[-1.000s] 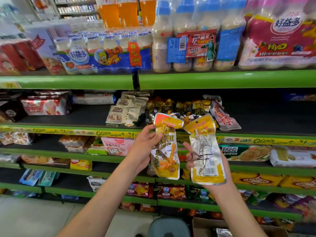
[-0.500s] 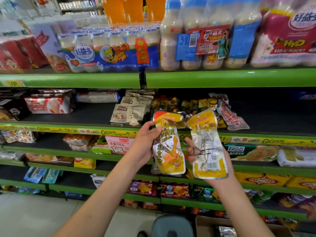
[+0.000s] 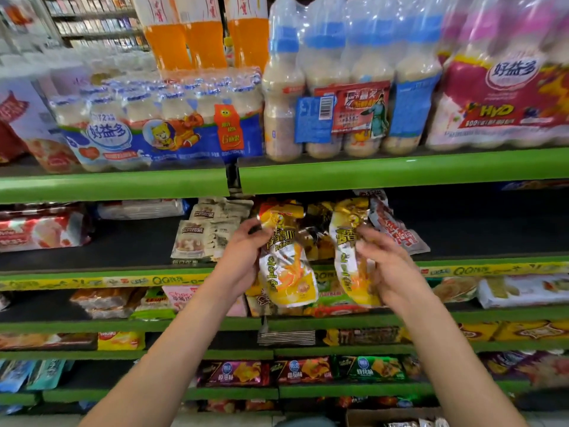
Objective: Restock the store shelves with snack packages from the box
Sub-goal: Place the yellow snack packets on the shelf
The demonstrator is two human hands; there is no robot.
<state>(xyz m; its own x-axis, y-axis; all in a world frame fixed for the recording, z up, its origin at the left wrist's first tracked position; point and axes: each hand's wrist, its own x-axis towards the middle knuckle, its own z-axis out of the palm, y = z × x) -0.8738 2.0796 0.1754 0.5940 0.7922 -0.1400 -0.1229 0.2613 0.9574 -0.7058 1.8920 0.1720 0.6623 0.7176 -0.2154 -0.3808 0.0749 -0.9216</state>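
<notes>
Two glossy yellow foil snack pouches, one pinched in my left hand (image 3: 243,257), left pouch (image 3: 284,266), one in my right hand (image 3: 385,266), right pouch (image 3: 348,257), both at the green-edged dark shelf (image 3: 492,266) lip. Risks: slick foil slipping, or knocking the red-white packet (image 3: 397,232) and stacked pouches behind off.

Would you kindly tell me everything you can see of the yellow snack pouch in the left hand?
The yellow snack pouch is a glossy, crinkled foil-like bag, yellow with a silvery middle, dark printed characters and a picture of orange food. It hangs roughly upright, its top near the dark second shelf. The left hand grips its left edge, fingers curled over the upper part. A similar pouch hangs apart on its right.
</notes>
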